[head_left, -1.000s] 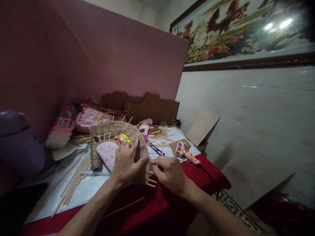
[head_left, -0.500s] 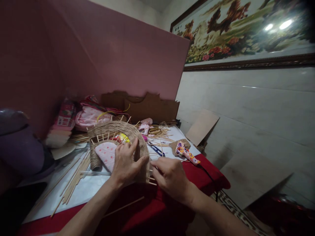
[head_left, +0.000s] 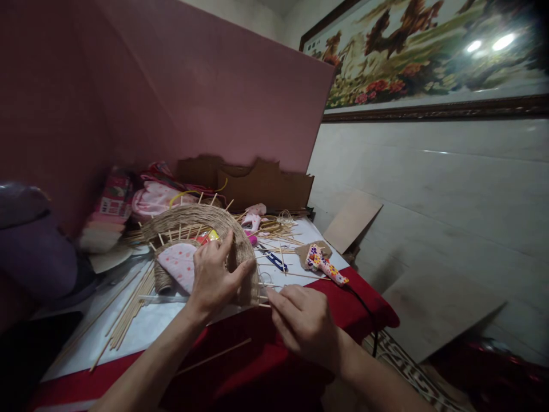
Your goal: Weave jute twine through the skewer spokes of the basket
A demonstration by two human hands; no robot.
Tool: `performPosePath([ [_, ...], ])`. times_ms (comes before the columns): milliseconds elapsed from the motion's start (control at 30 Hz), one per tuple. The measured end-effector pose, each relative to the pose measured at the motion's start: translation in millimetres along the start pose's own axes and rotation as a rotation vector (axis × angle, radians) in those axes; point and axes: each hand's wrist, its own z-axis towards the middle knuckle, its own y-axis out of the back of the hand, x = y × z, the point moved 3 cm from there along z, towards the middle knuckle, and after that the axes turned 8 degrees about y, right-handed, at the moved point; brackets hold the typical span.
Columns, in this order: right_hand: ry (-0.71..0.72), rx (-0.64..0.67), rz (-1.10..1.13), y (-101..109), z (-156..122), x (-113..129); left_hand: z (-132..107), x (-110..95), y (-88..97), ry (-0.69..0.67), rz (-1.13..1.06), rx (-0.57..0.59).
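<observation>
A fan-shaped piece woven of jute twine (head_left: 195, 220) over thin wooden sticks stands on edge on the table. My left hand (head_left: 214, 274) grips its near right side, fingers and thumb closed around the woven band. My right hand (head_left: 302, 320) is just right of it, fingers pinched on a thin strand of twine (head_left: 266, 281) at the weave's lower end. A pink dotted cloth piece (head_left: 180, 266) lies inside the arch. A spool of jute twine (head_left: 162, 280) lies beneath the arch's left end.
Loose wooden sticks (head_left: 128, 312) lie on the white sheet. Blue snips (head_left: 274, 261), a flower-patterned glue gun (head_left: 326, 266), a pink glue gun (head_left: 253, 220) and cardboard pieces (head_left: 261, 186) sit behind. A red cloth (head_left: 364, 303) covers the table edge. Pink board walls the left side.
The woven piece and my left hand have shifted slightly left and up. My right hand has moved down and back a little from the weave, still pinched.
</observation>
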Motion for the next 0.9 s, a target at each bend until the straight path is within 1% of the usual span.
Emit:
performPosePath([
  [67,-0.022,-0.012,0.091,1,1,-2,0,-1,0.2,-0.003,-0.024,0.011],
  [133,-0.077,-0.037,0.233,3,2,-4,-1,-2,0.6,-0.006,-0.055,0.021],
  [267,-0.270,-0.103,0.577,1,2,-11,-1,-3,2.7,0.003,-0.114,0.032],
  [367,-0.373,-0.119,0.751,-6,-2,-15,-1,-3,3.9,0.014,-0.143,0.036],
  [433,-0.393,-0.139,0.784,-11,-3,-16,-1,-3,4.1,0.024,-0.155,0.038],
  [567,-0.393,-0.206,0.733,-20,-5,-16,-1,-2,4.2,0.039,-0.165,0.049],
  [667,-0.414,-0.221,0.726,-24,-6,-17,0,-2,4.6,0.032,-0.170,0.073],
  [800,-0.460,-0.245,0.754,-24,-8,-16,1,-3,4.2,0.017,-0.140,0.091],
  [900,-0.497,-0.211,0.757,-19,-8,-14,1,-3,3.4,0.000,-0.111,0.080],
])
